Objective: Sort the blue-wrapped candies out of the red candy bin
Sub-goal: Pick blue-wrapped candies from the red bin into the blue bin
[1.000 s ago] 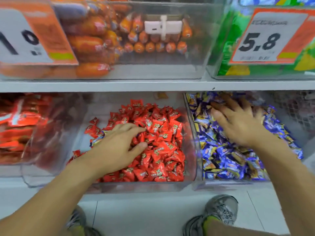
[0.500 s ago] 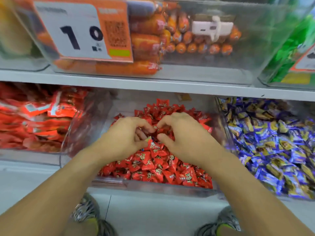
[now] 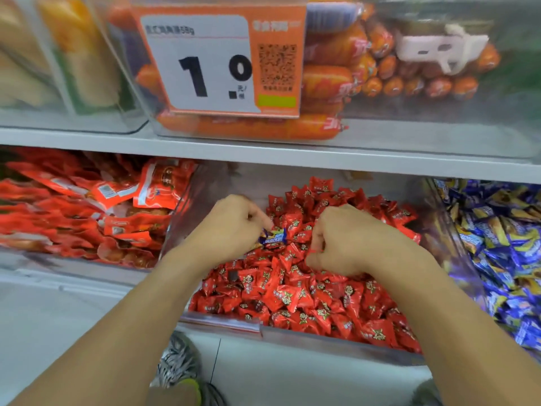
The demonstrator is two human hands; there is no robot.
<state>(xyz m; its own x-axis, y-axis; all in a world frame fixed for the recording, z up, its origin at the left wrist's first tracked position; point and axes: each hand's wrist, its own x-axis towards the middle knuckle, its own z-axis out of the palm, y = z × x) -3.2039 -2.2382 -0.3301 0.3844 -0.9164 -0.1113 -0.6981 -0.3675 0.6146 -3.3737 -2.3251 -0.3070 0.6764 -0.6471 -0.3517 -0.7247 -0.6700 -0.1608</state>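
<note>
A clear bin (image 3: 307, 336) on the lower shelf is heaped with red-wrapped candies (image 3: 295, 297). Both my hands are inside it, over the heap. My left hand (image 3: 231, 227) pinches a blue-wrapped candy (image 3: 273, 237) at its fingertips, just above the red ones. Close to its right, my right hand (image 3: 348, 241) has its fingers curled down into the red candies; what they hold is hidden. The bin of blue-wrapped candies (image 3: 503, 253) stands right beside the red bin, on the right.
A bin of red snack packets (image 3: 87, 209) stands to the left. The shelf above (image 3: 263, 153) carries bins of orange sausages (image 3: 336, 83) with a price card (image 3: 216, 63). My shoes (image 3: 178, 364) stand on the white floor below.
The view has shifted left and closer. A blue-wrapped candy has come into my left hand's fingertips. My right hand, earlier over the blue bin, stays in the red bin.
</note>
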